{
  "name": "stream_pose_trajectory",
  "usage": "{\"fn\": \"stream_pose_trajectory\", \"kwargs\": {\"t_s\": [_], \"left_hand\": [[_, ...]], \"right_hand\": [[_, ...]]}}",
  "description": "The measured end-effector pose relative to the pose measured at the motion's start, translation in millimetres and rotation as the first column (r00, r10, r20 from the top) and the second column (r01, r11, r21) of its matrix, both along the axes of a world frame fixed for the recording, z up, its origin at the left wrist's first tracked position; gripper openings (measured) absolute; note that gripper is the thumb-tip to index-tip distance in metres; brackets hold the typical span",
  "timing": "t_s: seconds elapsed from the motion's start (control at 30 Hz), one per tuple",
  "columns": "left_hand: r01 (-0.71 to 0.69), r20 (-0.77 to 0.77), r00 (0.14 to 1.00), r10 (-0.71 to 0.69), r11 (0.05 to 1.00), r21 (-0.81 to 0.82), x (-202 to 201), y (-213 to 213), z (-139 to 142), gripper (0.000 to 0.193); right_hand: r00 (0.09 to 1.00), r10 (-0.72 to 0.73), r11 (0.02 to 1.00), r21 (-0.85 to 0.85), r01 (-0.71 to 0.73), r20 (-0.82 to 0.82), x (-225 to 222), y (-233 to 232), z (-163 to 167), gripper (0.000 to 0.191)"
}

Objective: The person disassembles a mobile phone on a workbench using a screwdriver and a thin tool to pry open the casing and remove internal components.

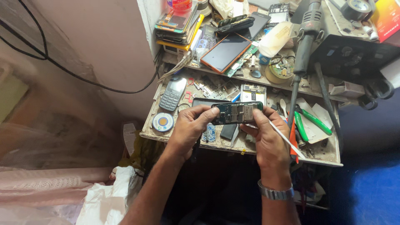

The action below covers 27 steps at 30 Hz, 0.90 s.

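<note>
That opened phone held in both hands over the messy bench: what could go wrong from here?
1. The opened phone is pinched only at its ends by the left hand and right hand; it might slip onto the cluttered bench.
2. The thin white tool in the right hand could scrape the bare circuitry.
3. Loose parts lie below; something dropped could get lost.

Two hands, the left hand [187, 129] and the right hand [268, 139], hold one open phone [236, 113]. One grey button phone [172, 94] and one orange phone [225, 52] lie near.
</note>
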<state>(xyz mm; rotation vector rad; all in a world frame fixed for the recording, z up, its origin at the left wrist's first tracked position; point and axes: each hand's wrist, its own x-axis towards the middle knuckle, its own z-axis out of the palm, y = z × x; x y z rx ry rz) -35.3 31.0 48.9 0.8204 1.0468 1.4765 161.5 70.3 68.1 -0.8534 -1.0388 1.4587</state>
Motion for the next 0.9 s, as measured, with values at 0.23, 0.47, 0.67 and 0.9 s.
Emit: {"fn": "stream_pose_trajectory", "kwargs": {"t_s": [0.23,0.47,0.67,0.9], "left_hand": [[-0.033,-0.014,0.999,0.034,0.999,0.005,-1.0,-6.5,-3.2,0.019],[-0.061,-0.006,0.998,0.061,0.997,-0.038,-5.3,-9.1,-4.1,0.016],[-0.040,-0.004,0.999,0.040,0.999,0.017,-7.4,-11.6,-0.5,0.019],[-0.015,0.090,0.996,0.007,0.996,0.087,12.3,-14.3,-12.4,0.024]], "right_hand": [[0.993,0.109,0.992,-0.075,-0.105,0.049,6.0,-2.2,-4.0,0.020],[0.976,0.176,0.974,-0.168,-0.154,0.125,10.4,-5.9,-2.5,0.022],[0.975,0.215,0.962,-0.186,-0.200,0.062,5.0,-13.4,-2.0,0.028],[0.958,0.277,0.950,-0.172,-0.261,0.074,-8.8,-26.8,-8.8,0.035]]}}
